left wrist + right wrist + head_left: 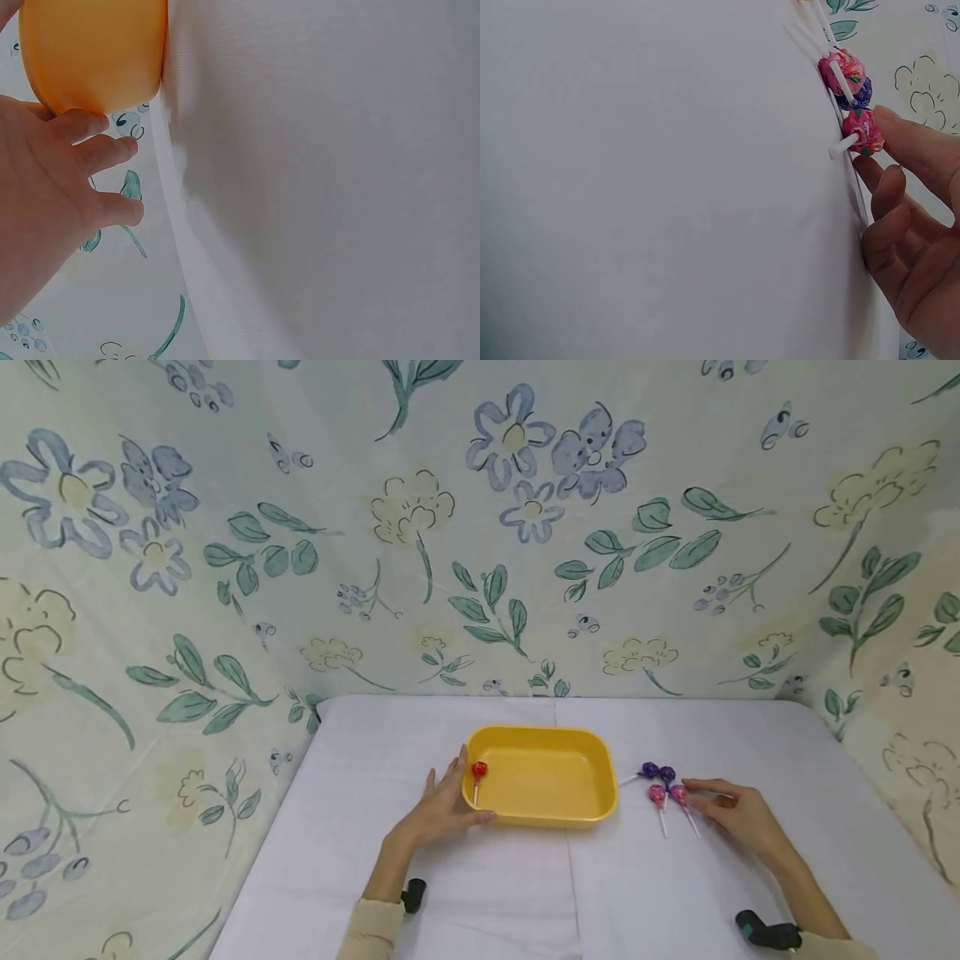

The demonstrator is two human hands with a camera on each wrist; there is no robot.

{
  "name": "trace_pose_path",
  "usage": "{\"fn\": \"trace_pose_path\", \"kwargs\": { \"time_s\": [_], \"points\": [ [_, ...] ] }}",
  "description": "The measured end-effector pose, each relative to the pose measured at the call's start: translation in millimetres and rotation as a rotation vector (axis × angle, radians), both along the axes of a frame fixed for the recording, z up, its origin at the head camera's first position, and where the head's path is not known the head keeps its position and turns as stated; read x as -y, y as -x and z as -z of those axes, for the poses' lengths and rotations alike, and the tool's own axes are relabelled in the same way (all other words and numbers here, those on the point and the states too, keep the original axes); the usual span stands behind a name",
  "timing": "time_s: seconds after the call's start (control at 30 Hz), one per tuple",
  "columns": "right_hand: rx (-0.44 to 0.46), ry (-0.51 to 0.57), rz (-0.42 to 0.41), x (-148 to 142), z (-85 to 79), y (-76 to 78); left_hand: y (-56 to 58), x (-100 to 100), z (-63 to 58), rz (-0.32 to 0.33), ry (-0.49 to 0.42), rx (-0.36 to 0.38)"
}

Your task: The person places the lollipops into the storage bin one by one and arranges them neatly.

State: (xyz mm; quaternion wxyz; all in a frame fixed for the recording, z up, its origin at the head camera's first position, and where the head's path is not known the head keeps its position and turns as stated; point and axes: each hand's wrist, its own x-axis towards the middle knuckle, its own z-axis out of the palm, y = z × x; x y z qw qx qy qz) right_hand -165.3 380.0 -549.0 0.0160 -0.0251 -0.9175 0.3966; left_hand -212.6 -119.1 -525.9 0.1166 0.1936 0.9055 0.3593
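Note:
At the left end of the yellow tray (543,819) my left hand (441,806) spans the near corner, thumb along the front side and fingers spread at the left side. In the left wrist view those fingers (105,154) stretch past the tray wall. A red lollipop (480,769) lies inside the tray by that hand. Right of the tray, my right hand (738,814) pinches a pink lollipop (678,793) at its candy head, also seen in the right wrist view (864,133). Another pink lollipop (657,794) and two purple lollipops (649,769) lie close beside it.
A white cloth (495,902) covers the table, whose far edge meets a floral fabric backdrop (480,610). Black devices are worn at the left wrist (413,895) and the right wrist (768,933).

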Motion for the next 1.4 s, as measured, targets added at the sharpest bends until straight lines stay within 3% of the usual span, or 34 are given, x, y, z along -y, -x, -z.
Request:
{"fn": "trace_pose_path", "kwargs": {
  "time_s": [0.73, 0.97, 1.23, 1.4],
  "points": [
    [-0.072, -0.065, -0.045, 3, 3.4, 6.6, -0.7, 0, 1.0, -0.018, 0.0, 0.02],
    [-0.031, -0.069, -0.002, 1, 1.5, 9.2, -0.6, 0, 0.9, -0.015, -0.01, 0.024],
    [-0.063, 0.022, 0.097, 32, -25.2, 24.2, 0.8, 0, 1.5, -0.015, 0.01, 0.035],
    [-0.097, 0.088, 0.049, 77, -43.0, 44.4, 0.4, 2, 1.3, -0.004, -0.009, 0.027]
  ]
}}
